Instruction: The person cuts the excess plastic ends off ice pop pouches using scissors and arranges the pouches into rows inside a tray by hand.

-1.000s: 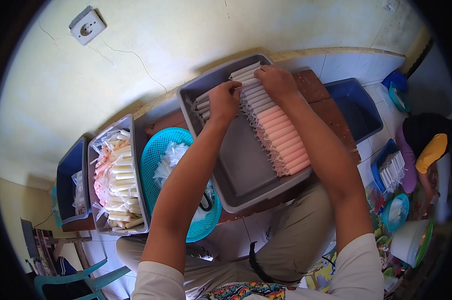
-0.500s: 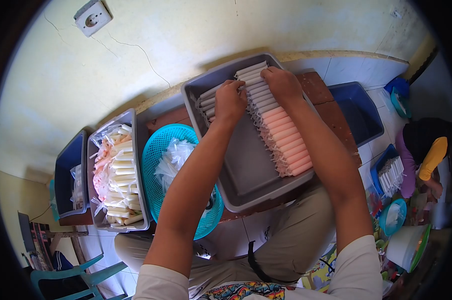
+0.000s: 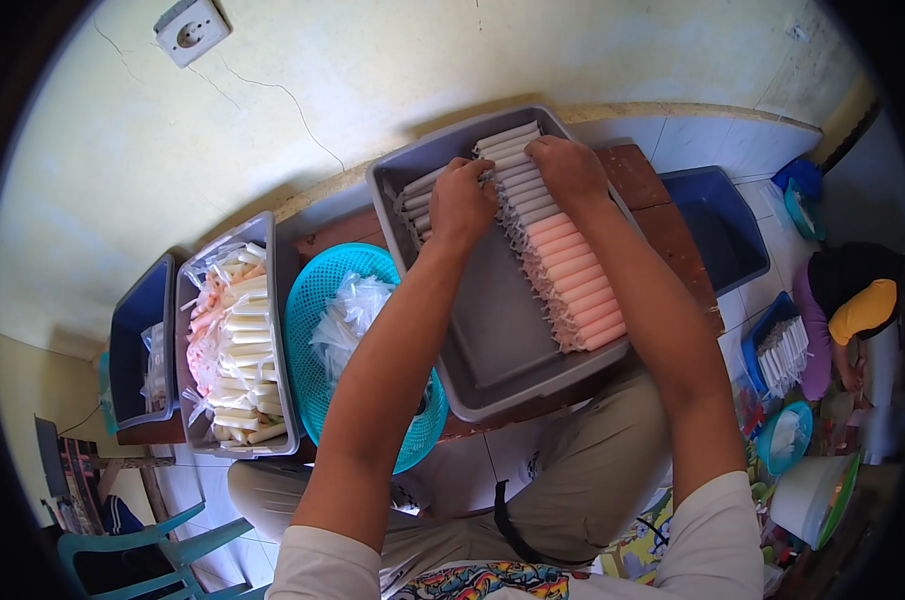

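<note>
A grey tray (image 3: 503, 385) lies across the bench, holding a long row of wrapped sticks, pale grey ones (image 3: 518, 175) at the top and pink ones (image 3: 578, 285) lower down. My left hand (image 3: 463, 200) is over the row's left ends, fingers pinched at a grey stick's twisted end. At the right ends of the grey sticks, my right hand (image 3: 570, 172) has its fingertips closed on a stick. More grey sticks (image 3: 418, 205) lie in the tray's upper left, partly behind my left hand.
Left of the tray are a turquoise basket (image 3: 308, 300) with clear plastic, a grey bin (image 3: 285, 400) of yellow and pink sticks, and a blue bin (image 3: 128, 345). A blue tub (image 3: 718, 220) stands right; beyond it sits another person (image 3: 853, 300) near a blue tray of sticks.
The view has shifted slightly, so the tray sits a little further right. Both hands stay at the upper grey sticks. The other person's arm has moved.
</note>
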### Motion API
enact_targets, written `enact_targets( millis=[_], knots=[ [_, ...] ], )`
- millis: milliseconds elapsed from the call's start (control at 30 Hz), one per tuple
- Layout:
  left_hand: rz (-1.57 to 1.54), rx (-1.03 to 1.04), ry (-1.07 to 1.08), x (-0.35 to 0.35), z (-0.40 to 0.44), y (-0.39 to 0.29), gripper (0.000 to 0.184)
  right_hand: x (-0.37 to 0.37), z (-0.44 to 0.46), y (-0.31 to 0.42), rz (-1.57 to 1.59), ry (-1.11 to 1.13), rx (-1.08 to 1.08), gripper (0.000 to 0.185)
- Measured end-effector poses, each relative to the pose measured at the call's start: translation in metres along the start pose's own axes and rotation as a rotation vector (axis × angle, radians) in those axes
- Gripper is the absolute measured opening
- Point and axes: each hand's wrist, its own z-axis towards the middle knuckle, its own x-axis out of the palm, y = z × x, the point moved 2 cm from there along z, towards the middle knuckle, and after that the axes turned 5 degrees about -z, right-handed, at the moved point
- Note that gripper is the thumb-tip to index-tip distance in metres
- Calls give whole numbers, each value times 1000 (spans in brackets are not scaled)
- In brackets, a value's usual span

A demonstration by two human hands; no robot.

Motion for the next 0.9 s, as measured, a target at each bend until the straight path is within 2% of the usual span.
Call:
enact_targets(
  millis=[300, 433, 500, 633, 700, 833, 900],
  knots=[
    [-17, -16, -105, -16, 1, 1, 22, -2, 3, 7, -10, 7, 5, 18],
    [16, -59, -145, -29, -5, 8, 23, -9, 4, 21, 31, -90, -49, 18],
    [12, -111, -107, -36, -10, 9, 24, -12, 5, 32, 63, -145, -78, 18],
    [80, -97, -5, -47, -14, 9, 28, -7, 3, 54, 147, -95, -228, 21],
    [263, -94, 40, -48, -15, 12, 30, -1, -1, 63, 161, -78, -267, 22],
    [439, -141, 151, -43, -17, 11, 27, 13, 0, 71, 36, 58, -345, 20],
    [478, -267, 232, -40, -15, 11, 21, 20, 0, 71, -14, 89, -379, 19]
  ],
)
